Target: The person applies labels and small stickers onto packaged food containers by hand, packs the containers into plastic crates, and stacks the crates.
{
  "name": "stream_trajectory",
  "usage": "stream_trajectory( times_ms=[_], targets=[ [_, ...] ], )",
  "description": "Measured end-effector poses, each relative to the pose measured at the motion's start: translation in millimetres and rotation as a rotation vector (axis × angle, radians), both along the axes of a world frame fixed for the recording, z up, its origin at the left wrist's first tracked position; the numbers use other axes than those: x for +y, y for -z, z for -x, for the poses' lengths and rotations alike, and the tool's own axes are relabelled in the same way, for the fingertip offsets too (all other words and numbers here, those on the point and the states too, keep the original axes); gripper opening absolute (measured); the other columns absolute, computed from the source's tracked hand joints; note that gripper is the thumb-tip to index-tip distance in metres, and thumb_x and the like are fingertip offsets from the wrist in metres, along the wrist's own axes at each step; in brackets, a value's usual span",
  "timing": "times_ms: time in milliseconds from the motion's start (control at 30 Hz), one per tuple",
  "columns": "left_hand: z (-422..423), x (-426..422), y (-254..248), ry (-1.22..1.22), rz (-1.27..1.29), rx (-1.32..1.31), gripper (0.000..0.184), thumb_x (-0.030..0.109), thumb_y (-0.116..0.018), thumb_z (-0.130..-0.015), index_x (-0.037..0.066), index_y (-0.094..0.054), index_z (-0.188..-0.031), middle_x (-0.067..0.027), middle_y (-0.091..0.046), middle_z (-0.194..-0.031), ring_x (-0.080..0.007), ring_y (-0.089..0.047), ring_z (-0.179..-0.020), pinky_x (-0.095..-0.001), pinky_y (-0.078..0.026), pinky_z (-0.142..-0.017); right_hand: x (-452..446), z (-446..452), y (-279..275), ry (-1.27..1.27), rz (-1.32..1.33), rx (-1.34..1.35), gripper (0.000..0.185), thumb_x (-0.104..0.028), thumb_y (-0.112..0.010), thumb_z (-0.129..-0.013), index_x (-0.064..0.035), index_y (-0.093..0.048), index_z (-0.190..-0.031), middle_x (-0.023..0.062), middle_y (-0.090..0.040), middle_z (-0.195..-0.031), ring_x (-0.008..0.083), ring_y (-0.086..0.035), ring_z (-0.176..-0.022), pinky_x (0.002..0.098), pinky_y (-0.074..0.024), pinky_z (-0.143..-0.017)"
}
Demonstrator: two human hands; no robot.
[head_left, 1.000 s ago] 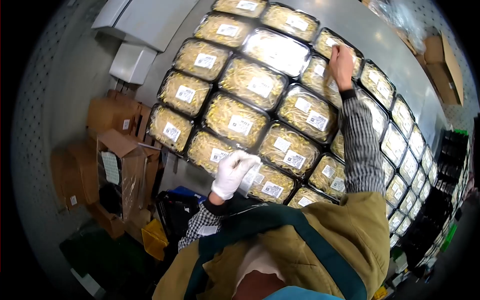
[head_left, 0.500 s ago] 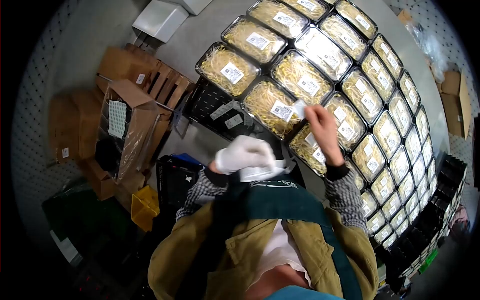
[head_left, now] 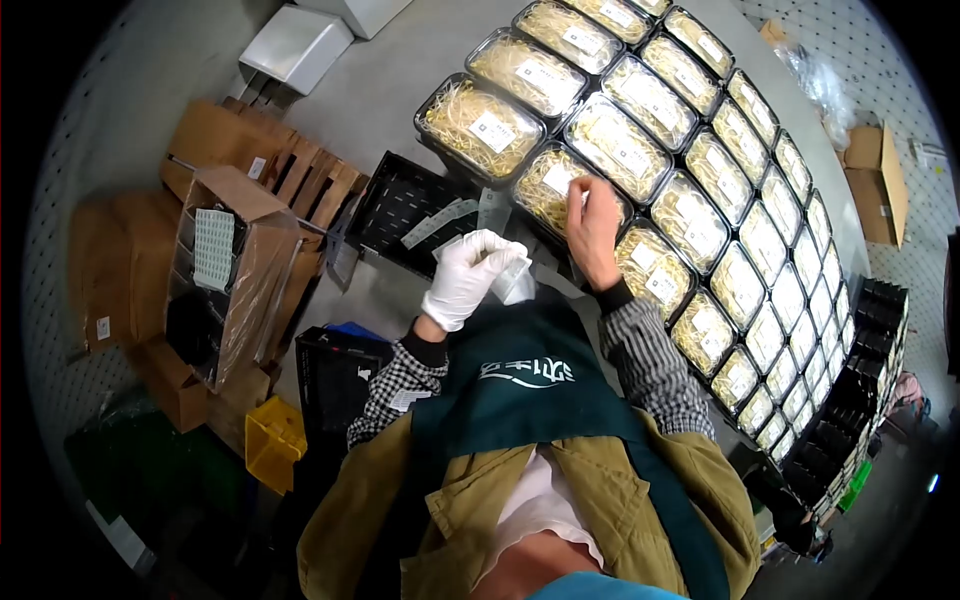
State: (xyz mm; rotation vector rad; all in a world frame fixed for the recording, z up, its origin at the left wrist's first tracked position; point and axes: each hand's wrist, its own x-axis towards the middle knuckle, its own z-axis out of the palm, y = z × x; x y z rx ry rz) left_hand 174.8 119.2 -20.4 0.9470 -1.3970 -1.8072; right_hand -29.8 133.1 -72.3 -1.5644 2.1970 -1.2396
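My left hand (head_left: 466, 279), in a white glove, is closed with fingertips pinched on a pale, semi-transparent label strip (head_left: 514, 281) that hangs above the apron. My bare right hand (head_left: 594, 228) rests over the nearest clear-lidded tray of bean sprouts (head_left: 540, 201), its fingers curled down onto the lid. A white label (head_left: 563, 178) lies on that lid beside the fingers. Whatever is beneath the fingertips is hidden. Directly behind it stands another sprout tray (head_left: 480, 130) with a printed label.
Rows of packed sprout trays (head_left: 690, 218) fill the metal table (head_left: 410, 75). A black crate (head_left: 385, 215) with label strips in it is at the near left. Cardboard boxes (head_left: 240, 270), a wooden pallet and a yellow bin (head_left: 274, 440) stand left. Black trays are stacked right.
My right hand has moved left and onto the tray; the small label it held now appears to lie on the lid. My left hand has raised the label strip. The view has shifted.
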Motion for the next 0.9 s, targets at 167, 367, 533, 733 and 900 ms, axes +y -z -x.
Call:
stream_trajectory(
  times_ms=[167,367,533,733,900],
  targets=[
    [30,-6,8,0.009,0.003,-0.122,0.022,0.018,-0.067,-0.087,0.001,-0.061,-0.074,0.0025,-0.054,-0.063,-0.003,-0.045,-0.058,-0.0225,-0.037,-0.051,40,-10,-71,-0.387,-0.367,-0.881,0.017,-0.017,-0.062,-0.088,0.0004,-0.063,-0.087,0.0,-0.062,-0.077,0.007,-0.054,-0.073,0.0236,-0.0442,-0.069],
    [36,-7,-6,0.367,-0.382,-0.069,0.013,0.011,-0.067,-0.085,0.0,-0.069,-0.091,-0.0017,-0.066,-0.08,-0.0053,-0.058,-0.074,-0.0192,-0.047,-0.066,-42,112,-6,0.042,-0.028,0.17,0.026,-0.028,-0.058,-0.088,-0.0047,-0.062,-0.078,0.0113,-0.062,-0.073,0.0269,-0.058,-0.067,0.0374,-0.0421,-0.062],
    [52,-15,-14,0.223,-0.358,0.074,0.024,0.007,-0.062,-0.087,-0.001,-0.061,-0.11,-0.0047,-0.065,-0.098,-0.0076,-0.06,-0.083,-0.0215,-0.049,-0.074,-78,116,29,0.162,-0.165,0.534,0.033,-0.042,-0.065,-0.078,-0.0096,-0.059,-0.079,0.0074,-0.056,-0.081,0.0249,-0.053,-0.082,0.0411,-0.033,-0.077],
    [86,-26,12,0.11,-0.383,0.002,0.013,0.009,-0.063,-0.087,-0.002,-0.065,-0.095,-0.0047,-0.065,-0.085,-0.0081,-0.06,-0.076,-0.0213,-0.049,-0.069,-62,116,18,0.202,-0.051,0.289,0.029,-0.031,-0.061,-0.086,-0.0039,-0.057,-0.095,0.0087,-0.057,-0.083,0.0268,-0.054,-0.082,0.0369,-0.0351,-0.075],
    [129,-41,5,-0.187,-0.258,-0.019,0.015,0.013,-0.066,-0.087,0.001,-0.065,-0.077,0.004,-0.059,-0.06,-0.0009,-0.045,-0.051,-0.0191,-0.035,-0.044,0,74,-48,-0.381,-0.363,-1.027,0.021,-0.022,-0.06,-0.091,-0.0015,-0.062,-0.09,0.0001,-0.06,-0.082,0.0065,-0.052,-0.077,0.0214,-0.0408,-0.072]
  ],
)
